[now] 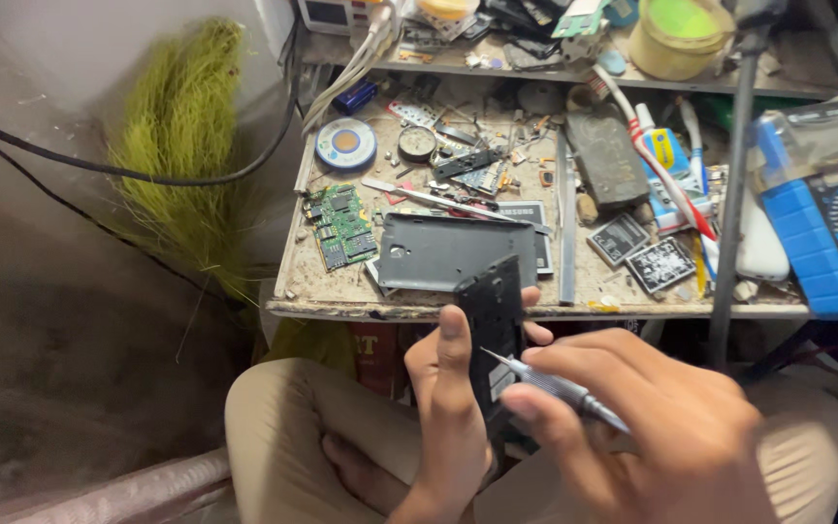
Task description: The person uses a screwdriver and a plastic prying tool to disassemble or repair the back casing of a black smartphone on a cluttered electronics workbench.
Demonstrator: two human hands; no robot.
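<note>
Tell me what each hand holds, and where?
Left hand grips the dark phone frame by its lower sides; right hand holds the screwdriver by its handle.

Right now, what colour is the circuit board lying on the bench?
Green circuit board, head view.

The left hand (453, 408) holds a dark phone frame (493, 325) upright just off the desk's (438, 309) front edge; the right hand (661, 437) sets a screwdriver (550, 386) against it.

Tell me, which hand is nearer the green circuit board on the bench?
Left. The left hand, holding the black phone frame, sits below the green circuit board; the right hand is farther right.
</note>
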